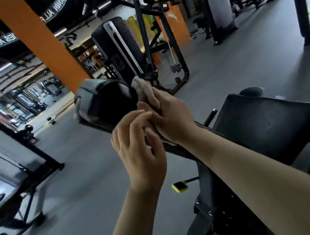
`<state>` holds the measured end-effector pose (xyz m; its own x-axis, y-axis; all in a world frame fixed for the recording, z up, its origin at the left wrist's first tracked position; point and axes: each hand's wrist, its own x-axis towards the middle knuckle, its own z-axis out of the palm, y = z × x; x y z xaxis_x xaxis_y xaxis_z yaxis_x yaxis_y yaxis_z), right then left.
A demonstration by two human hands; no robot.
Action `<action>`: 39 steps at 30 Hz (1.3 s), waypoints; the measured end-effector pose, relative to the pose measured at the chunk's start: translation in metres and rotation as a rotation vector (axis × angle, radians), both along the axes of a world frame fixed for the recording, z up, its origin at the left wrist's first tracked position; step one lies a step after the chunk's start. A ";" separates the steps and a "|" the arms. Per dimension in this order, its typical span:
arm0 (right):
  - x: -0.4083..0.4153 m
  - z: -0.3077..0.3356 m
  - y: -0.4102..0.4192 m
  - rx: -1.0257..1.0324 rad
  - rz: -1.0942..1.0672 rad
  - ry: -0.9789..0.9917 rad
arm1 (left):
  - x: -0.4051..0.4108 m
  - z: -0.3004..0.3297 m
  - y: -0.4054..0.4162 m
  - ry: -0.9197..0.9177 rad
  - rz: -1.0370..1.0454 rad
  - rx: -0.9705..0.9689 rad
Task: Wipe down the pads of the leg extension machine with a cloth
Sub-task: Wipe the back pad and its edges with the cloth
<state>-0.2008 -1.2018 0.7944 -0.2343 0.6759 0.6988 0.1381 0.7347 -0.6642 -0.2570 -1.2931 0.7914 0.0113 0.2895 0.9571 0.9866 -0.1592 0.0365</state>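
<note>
Nearest, the left hand is up with its fingers loosely spread, their tips touching the right hand. The right hand's fingers are closed around a pale, crumpled cloth. The cloth is pressed on the end of the black round leg pad. To the right is the black flat seat pad. Farther back stands an orange pillar.

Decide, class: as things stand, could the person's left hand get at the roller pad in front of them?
Probably yes. The left hand is empty, held up just short of the roller pad, and nothing stands between them. The right hand, with the cloth, presses the pad's right end, leaving the near side free.
</note>
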 end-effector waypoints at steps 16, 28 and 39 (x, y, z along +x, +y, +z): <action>0.085 -0.161 0.056 -0.671 -0.107 -0.296 | 0.025 -0.040 0.030 0.244 0.110 -0.381; 0.014 -0.139 0.026 0.164 -0.433 -0.263 | 0.054 -0.053 0.058 0.301 0.028 -0.448; 0.096 -0.266 0.057 -0.731 -0.181 0.194 | 0.072 -0.092 0.083 0.652 0.230 -0.883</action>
<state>-0.1050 -1.1452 0.5279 0.0046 0.9970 0.0777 0.0454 0.0774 -0.9960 -0.1852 -1.2098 0.6992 0.2945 0.9235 0.2459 0.8610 -0.1447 -0.4876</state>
